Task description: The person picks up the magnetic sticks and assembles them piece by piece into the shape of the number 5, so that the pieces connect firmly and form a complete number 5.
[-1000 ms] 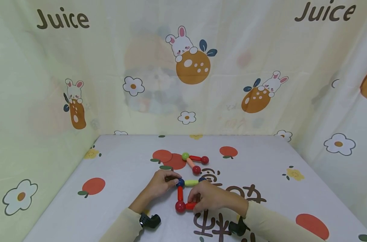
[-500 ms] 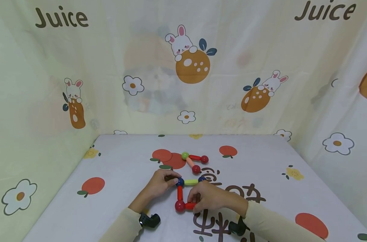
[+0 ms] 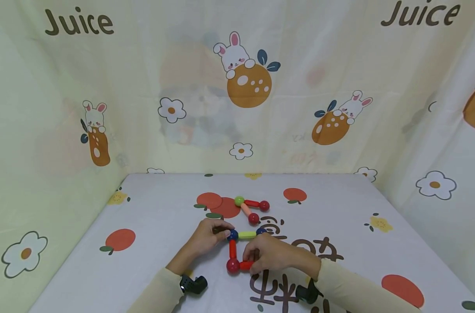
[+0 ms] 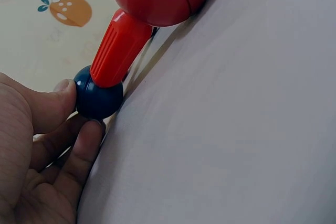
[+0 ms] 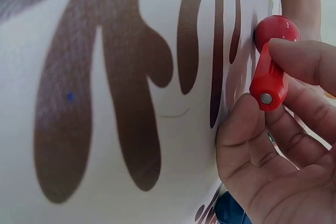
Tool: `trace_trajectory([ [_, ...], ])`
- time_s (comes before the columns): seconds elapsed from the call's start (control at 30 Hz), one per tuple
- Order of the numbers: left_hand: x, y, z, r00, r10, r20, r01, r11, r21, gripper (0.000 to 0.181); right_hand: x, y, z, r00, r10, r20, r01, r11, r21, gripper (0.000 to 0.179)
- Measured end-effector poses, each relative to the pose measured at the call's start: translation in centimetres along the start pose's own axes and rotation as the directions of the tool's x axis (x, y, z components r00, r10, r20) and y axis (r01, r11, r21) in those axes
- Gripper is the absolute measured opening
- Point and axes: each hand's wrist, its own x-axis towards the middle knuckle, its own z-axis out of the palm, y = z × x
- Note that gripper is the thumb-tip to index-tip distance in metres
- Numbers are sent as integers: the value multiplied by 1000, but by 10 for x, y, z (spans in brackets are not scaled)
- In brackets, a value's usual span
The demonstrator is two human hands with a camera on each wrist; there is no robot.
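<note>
Frame of sticks and balls (image 3: 232,249), three-sided, sits at the near middle of the table (image 3: 151,208), its gap facing right. On its far side lies a smaller V-shaped piece (image 3: 246,210). The right hand (image 3: 274,252), from the right, partly covers the right blue ball (image 3: 261,231) and pinches the near red stick (image 3: 246,265); the left hand (image 3: 207,235), from the near left, grips the left blue ball (image 3: 233,235) between thumb and fingers.

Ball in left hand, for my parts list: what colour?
The ball is dark blue, clearest in the left wrist view.
</note>
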Motion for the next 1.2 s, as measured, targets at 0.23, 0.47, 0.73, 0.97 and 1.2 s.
trace_trajectory([
  [0.23, 1, -1, 0, 1000, 19, -1, -19, 1000, 3, 18, 0, -1, 0, 1000, 4, -2, -4, 1000, 9, 18],
  [0.47, 1, -1, 0, 1000, 7, 0, -7, 1000, 4, 18, -1, -2, -1, 1000, 6, -5, -6, 1000, 28, 18],
  [0.73, 0, 0, 0, 1000, 9, 2, -9, 1000, 8, 18, -4, -1, -4, 999, 9, -43, -9, 1000, 0, 12],
  [0.97, 0, 0, 0, 1000, 2, 2, -2, 1000, 3, 18, -6, 3, -10, 990, -36, -133, 27, 997, -69, 11],
  [1.2, 0, -1, 0, 1000, 11, 3, -11, 1000, 13, 19, -5, 11, -17, 974, -55, -221, 31, 994, -107, 13],
])
